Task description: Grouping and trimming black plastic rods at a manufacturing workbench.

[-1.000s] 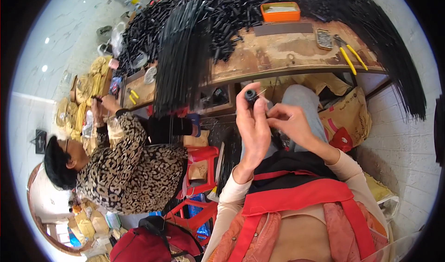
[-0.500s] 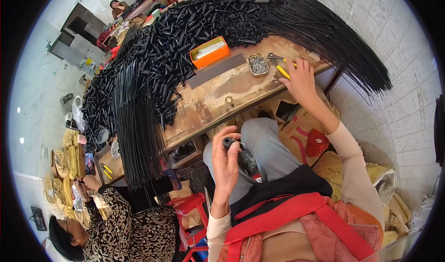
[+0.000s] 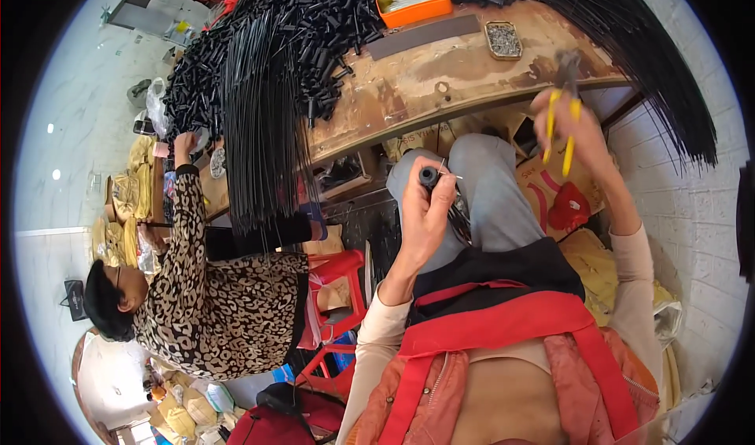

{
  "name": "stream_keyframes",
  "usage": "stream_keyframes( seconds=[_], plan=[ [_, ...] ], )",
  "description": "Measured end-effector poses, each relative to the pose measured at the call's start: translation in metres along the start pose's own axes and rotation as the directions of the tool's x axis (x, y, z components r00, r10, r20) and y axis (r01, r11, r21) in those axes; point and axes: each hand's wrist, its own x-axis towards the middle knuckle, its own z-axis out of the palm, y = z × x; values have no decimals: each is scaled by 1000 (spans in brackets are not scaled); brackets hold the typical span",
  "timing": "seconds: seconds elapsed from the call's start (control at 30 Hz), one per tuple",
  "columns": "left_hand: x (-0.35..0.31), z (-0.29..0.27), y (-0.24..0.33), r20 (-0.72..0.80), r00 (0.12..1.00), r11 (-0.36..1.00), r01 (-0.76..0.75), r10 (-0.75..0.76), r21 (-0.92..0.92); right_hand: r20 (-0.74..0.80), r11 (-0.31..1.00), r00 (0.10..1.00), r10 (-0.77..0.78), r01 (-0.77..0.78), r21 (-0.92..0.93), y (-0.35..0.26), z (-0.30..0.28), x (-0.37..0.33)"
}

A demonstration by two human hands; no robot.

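My left hand (image 3: 423,228) is closed round a short black tubular part (image 3: 429,177), its round end turned up over my knees. Thin wire ends stick out beside it between thumb and fingers. Off to the right, above the table's front edge, my right hand (image 3: 586,140) holds a pair of yellow-handled pliers (image 3: 568,71), jaws pointing up and away. Motion smears the pliers and fingers, so the exact grip is unclear. A small square tin of tiny metal pieces (image 3: 503,40) stands on the worn wooden table (image 3: 409,91) beyond.
A large heap of black tubular parts (image 3: 330,20) covers the table's far left. Bundles of long black rods (image 3: 263,130) hang over the front edge, with more (image 3: 653,67) at right. An orange box (image 3: 414,4) stands behind a grey strip (image 3: 425,37). A co-worker (image 3: 220,288) sits at left.
My right hand has lifted the pliers off the table and moved nearer and right. My left hand keeps the black part. The view has shifted, and the co-worker's arm has reached toward the heap.
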Motion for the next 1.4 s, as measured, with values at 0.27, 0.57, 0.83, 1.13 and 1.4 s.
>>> stream_keyframes(
  seconds=[0.27,0.57,0.83,1.13,1.4],
  plan=[
    [-38,3,32,-25,987,986,-158,159,50,338,459,936,-97,344,-819,-32,95,-52],
    [-52,-19,41,95,995,993,-43,32,114,504,30,763,-404,562,-827,-38,117,-27],
    [-36,-34,34,-184,982,995,-34,51,96,436,46,812,-388,489,-871,-28,110,-24],
    [-23,-38,39,-36,997,998,-61,62,22,470,174,814,-340,546,-819,-22,108,4],
    [-25,-37,39,36,999,995,-13,9,104,457,159,797,-395,549,-821,-24,120,3]
  ],
)
